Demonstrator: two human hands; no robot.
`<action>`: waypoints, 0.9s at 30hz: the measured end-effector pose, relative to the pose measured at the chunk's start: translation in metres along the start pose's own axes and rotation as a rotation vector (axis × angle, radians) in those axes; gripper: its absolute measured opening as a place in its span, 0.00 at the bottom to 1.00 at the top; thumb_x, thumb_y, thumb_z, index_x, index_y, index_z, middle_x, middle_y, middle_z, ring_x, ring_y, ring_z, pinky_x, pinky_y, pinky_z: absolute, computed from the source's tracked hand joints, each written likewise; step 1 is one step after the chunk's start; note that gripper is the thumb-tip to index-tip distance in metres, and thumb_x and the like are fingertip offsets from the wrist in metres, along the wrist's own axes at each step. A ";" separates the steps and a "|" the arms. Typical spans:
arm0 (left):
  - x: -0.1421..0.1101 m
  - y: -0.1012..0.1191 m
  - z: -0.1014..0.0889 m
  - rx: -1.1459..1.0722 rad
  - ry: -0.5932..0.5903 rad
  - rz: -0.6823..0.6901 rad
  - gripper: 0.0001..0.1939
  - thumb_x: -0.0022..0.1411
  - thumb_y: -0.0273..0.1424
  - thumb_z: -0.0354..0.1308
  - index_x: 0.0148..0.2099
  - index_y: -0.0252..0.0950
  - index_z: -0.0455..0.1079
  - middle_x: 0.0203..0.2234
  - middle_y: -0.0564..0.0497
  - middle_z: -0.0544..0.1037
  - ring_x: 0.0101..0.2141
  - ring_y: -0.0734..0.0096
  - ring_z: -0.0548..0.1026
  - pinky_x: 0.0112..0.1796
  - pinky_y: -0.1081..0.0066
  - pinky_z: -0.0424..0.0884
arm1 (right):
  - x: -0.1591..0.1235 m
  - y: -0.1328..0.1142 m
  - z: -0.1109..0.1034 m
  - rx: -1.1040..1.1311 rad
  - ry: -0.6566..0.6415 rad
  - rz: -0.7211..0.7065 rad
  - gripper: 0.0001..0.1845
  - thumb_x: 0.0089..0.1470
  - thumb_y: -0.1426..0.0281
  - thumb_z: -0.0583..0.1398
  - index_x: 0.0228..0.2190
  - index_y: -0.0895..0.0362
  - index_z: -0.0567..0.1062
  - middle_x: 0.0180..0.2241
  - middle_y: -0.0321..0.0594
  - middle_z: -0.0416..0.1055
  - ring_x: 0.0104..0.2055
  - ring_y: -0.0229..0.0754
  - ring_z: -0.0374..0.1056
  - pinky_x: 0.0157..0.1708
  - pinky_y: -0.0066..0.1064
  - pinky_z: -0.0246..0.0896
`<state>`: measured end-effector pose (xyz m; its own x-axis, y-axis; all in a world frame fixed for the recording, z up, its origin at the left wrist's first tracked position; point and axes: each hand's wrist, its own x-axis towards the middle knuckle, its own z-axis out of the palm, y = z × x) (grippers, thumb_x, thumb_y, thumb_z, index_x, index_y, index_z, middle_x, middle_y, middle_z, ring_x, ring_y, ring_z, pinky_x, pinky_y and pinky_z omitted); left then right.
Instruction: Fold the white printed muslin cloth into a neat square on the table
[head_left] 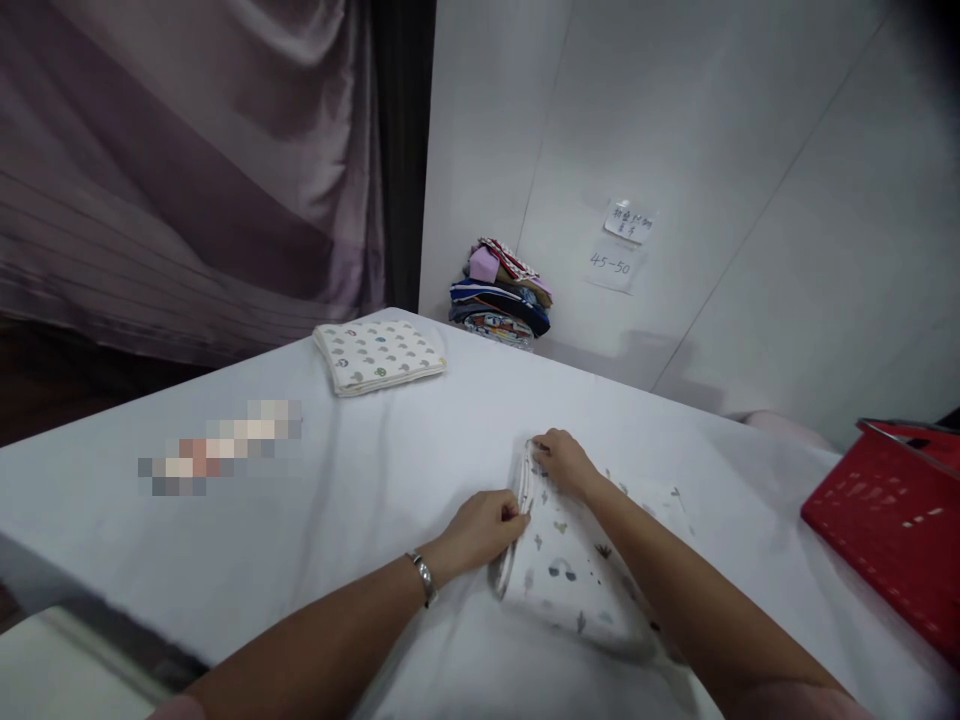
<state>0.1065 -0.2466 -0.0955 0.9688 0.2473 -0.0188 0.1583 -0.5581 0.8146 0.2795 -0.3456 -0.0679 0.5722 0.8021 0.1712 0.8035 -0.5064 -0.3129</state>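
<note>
A white patterned cloth (577, 585), folded into a thick pad, lies on the white table (315, 520) in front of me. My left hand (484, 530) is closed and pinches the cloth's left edge; a silver bracelet sits on that wrist. My right hand (562, 462) has curled fingers gripping the cloth's far left corner. A second folded white cloth (377, 356) with coloured prints lies apart at the table's far side.
A stack of folded coloured clothes (501, 297) sits against the wall at the table's far corner. A red plastic basket (892, 520) stands at the right. Paper notes (621, 245) hang on the wall. A mauve curtain (180, 170) covers the left.
</note>
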 end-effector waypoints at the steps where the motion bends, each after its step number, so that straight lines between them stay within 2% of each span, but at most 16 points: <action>1: 0.000 0.000 0.000 -0.004 0.000 -0.001 0.14 0.54 0.42 0.51 0.25 0.35 0.64 0.21 0.55 0.69 0.23 0.74 0.64 0.23 0.75 0.54 | 0.001 0.001 0.000 0.011 -0.004 0.007 0.12 0.49 0.73 0.55 0.36 0.57 0.76 0.36 0.43 0.71 0.41 0.44 0.63 0.42 0.31 0.55; 5: -0.001 0.001 0.000 -0.016 0.007 -0.004 0.15 0.54 0.42 0.51 0.25 0.35 0.64 0.21 0.55 0.69 0.23 0.74 0.63 0.24 0.75 0.54 | 0.006 0.006 0.002 0.079 0.006 0.036 0.08 0.46 0.73 0.58 0.32 0.57 0.75 0.35 0.40 0.71 0.37 0.40 0.65 0.38 0.28 0.57; 9: 0.000 0.000 0.000 -0.002 0.017 0.003 0.15 0.53 0.42 0.51 0.25 0.35 0.64 0.21 0.55 0.70 0.24 0.74 0.64 0.24 0.75 0.54 | 0.007 0.007 0.006 0.148 0.069 0.078 0.07 0.47 0.73 0.56 0.30 0.56 0.73 0.36 0.39 0.71 0.40 0.40 0.65 0.41 0.30 0.57; 15: 0.000 0.001 0.000 -0.004 0.030 -0.018 0.15 0.54 0.42 0.50 0.25 0.36 0.65 0.20 0.55 0.69 0.23 0.74 0.63 0.23 0.74 0.54 | 0.005 0.008 0.017 0.258 0.113 0.149 0.06 0.50 0.70 0.54 0.29 0.55 0.70 0.29 0.37 0.72 0.32 0.40 0.66 0.34 0.30 0.60; 27: 0.000 -0.001 0.000 -0.008 0.018 -0.009 0.15 0.55 0.42 0.50 0.25 0.36 0.64 0.20 0.55 0.69 0.23 0.74 0.63 0.23 0.74 0.54 | 0.005 0.009 0.020 0.361 0.194 0.097 0.06 0.47 0.68 0.53 0.27 0.55 0.69 0.29 0.37 0.69 0.33 0.40 0.64 0.36 0.31 0.58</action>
<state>0.1065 -0.2460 -0.0958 0.9638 0.2661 -0.0159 0.1651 -0.5491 0.8193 0.2863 -0.3399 -0.0890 0.6904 0.6643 0.2864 0.6549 -0.4057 -0.6376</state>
